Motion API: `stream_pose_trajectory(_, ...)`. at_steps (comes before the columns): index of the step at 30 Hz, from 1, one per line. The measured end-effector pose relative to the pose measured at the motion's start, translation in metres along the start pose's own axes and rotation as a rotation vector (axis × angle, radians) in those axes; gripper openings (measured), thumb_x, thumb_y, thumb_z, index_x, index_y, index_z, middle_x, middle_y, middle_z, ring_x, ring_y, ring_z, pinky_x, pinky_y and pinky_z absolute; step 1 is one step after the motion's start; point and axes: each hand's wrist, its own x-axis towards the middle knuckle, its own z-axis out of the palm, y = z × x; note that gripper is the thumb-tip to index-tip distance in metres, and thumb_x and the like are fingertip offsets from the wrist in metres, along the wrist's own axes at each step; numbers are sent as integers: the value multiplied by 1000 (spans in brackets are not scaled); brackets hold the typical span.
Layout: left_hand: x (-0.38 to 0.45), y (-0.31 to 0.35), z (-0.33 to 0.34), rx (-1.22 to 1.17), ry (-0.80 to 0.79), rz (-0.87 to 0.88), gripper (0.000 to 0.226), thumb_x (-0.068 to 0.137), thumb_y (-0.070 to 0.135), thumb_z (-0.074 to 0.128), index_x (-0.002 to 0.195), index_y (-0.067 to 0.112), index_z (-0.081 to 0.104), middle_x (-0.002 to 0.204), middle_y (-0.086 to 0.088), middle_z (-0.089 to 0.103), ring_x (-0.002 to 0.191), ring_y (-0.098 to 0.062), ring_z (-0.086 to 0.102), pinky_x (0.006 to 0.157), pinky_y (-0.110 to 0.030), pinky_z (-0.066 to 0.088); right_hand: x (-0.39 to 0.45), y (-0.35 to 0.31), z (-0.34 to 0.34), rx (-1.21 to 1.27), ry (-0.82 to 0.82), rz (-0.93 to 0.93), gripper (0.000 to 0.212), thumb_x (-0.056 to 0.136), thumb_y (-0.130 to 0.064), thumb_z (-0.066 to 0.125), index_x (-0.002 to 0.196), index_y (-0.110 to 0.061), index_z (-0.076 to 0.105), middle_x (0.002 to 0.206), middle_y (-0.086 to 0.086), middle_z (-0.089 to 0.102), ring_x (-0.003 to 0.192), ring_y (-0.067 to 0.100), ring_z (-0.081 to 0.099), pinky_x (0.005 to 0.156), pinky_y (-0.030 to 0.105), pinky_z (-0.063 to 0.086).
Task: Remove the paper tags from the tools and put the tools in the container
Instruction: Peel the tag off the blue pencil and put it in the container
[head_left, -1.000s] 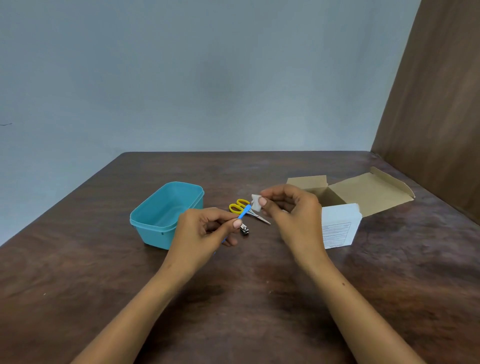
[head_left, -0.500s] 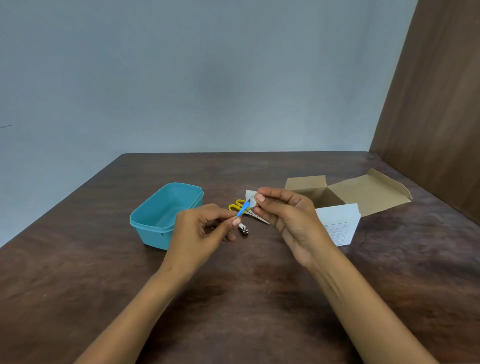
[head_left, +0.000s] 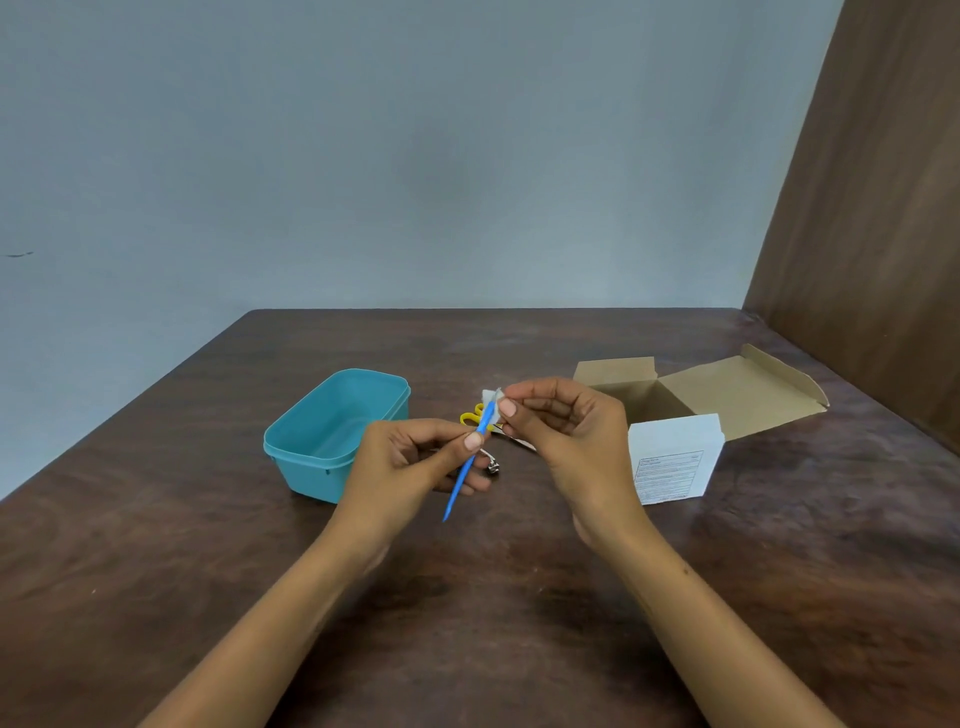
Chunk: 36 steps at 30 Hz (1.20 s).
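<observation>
**Blue tool held over the table, paper tag pinched at its top**

Blue tool (head_left: 464, 474), a thin pointed stick, slants in the air just right of the teal container (head_left: 332, 434), gripped mid-shaft between thumb and fingers of the left hand (head_left: 410, 467). The right hand (head_left: 566, 431) pinches the white paper tag (head_left: 491, 401) at the tool's upper end with thumb and forefinger, its other fingers curled.

Behind the hands, right of the container, yellow-handled scissors (head_left: 472, 417) lie on the table (head_left: 208, 571), mostly hidden by the fingers. A small metal item (head_left: 492, 464), possibly a nail clipper, sits just below them, partly covered by the left hand.

The tabletop is dark brown with a mottled wood grain. Further right of the container stands an open cardboard box (head_left: 727, 395), flaps spread, with a white printed paper (head_left: 672, 457) propped against its front. A pale grey-blue wall (head_left: 415, 156) runs behind the table; a brown wood panel (head_left: 883, 208) closes the right side.
</observation>
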Motion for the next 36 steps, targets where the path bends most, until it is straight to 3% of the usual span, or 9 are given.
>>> stream_pose_trajectory(5, 0, 3, 0, -138, -42, -122, 14, 85, 10, 60, 91, 6, 73, 76, -13, 74, 67, -20, 73, 56, -20, 55, 2, -2, 0, 97, 146, -33, 11, 81, 3, 69, 89, -5, 69, 77, 4, 70, 71, 8, 69, 67, 24, 57)
stream_pose_trajectory(7, 0, 5, -1, -179, -59, -156, 15, 86, 11, 58, 91, 8, 73, 79, -12, 75, 71, -19, 73, 57, -20, 56, 3, -3, -3, 20, 157, -96, 14, 82, 2, 68, 90, -9, 70, 76, -2, 70, 71, 4, 68, 64, 21, 55)
stream_pose_trajectory(11, 0, 7, 0, -189, -85, -175, 20, 87, 11, 57, 99, 4, 71, 89, -13, 75, 82, -21, 73, 59, -20, 56, 0, 2, 1, -359, 39, -287, 17, 82, 1, 68, 88, -13, 74, 83, -6, 73, 79, 5, 68, 71, 20, 54)
stream_pose_trajectory(14, 0, 7, -2, -172, -64, -155, 19, 89, 9, 56, 98, 4, 72, 90, -13, 75, 84, -22, 73, 60, -21, 57, -1, 9, 4, -610, -59, -509, 22, 79, 4, 66, 87, -13, 75, 84, -3, 71, 77, 5, 64, 66, 14, 49)
stream_pose_trajectory(20, 1, 2, -2, -161, -7, -166, 16, 87, 6, 59, 93, 7, 73, 88, -10, 76, 84, -19, 73, 58, -22, 57, 0, 13, 0, -791, -169, -669, 22, 72, 6, 69, 83, -12, 75, 80, 0, 72, 73, 7, 62, 69, 5, 43)
stream_pose_trajectory(25, 1, 0, 0, -150, -72, -172, 19, 87, 8, 59, 102, 3, 71, 94, -13, 75, 86, -24, 73, 62, -25, 59, 0, 10, 1, -657, -7, -606, 14, 76, 3, 72, 79, -11, 71, 79, -3, 73, 71, 6, 66, 62, 19, 54)
stream_pose_trajectory(30, 1, -1, 0, -153, -19, -165, 15, 86, 5, 60, 94, 4, 72, 88, -13, 75, 80, -22, 74, 57, -22, 57, -3, 12, 6, -650, -121, -580, 11, 77, 0, 71, 81, -10, 71, 81, -1, 73, 74, 7, 67, 65, 21, 55)
stream_pose_trajectory(33, 2, -2, -2, -142, -28, -167, 16, 86, 7, 60, 95, 3, 73, 91, -12, 75, 84, -22, 73, 58, -22, 57, -2, 8, 4, -528, -167, -382, 15, 76, 4, 72, 77, -11, 71, 75, -6, 71, 74, 2, 68, 64, 11, 52)
stream_pose_trajectory(36, 2, -1, -2, -127, -45, -161, 17, 87, 9, 60, 97, 3, 72, 93, -11, 75, 89, -21, 72, 60, -22, 57, 3, 1, 0, -375, -232, -174, 20, 75, 6, 74, 73, -13, 69, 73, -7, 70, 70, 3, 69, 63, 15, 54)
